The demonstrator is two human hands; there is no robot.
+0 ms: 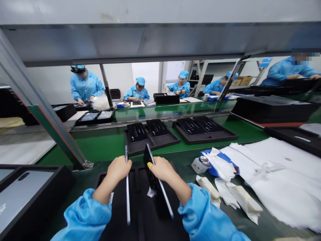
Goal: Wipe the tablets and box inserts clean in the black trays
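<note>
My left hand [118, 170] is closed around a thin tablet [128, 201], which stands on edge so that only its narrow silver side shows. A second tablet [157, 195] leans in my right hand [160, 168], its dark face turned left with white print on it. Yellow tape wraps a finger of that hand. Both tablets are over a black foam tray [140, 222] on the green bench, low at the middle. Whether their lower edges touch the tray I cannot tell. A small clear tab hangs by the right tablet.
Beyond my hands, two black trays [163, 146] [220, 136] hold dark-faced tablets on a green belt. At left sits a black tray [54, 201] with silver tablets. To the right are a pump bottle [200, 166], a blue box [212, 170], crumpled wipes and white sheets [283, 177]. Several co-workers sit or stand opposite.
</note>
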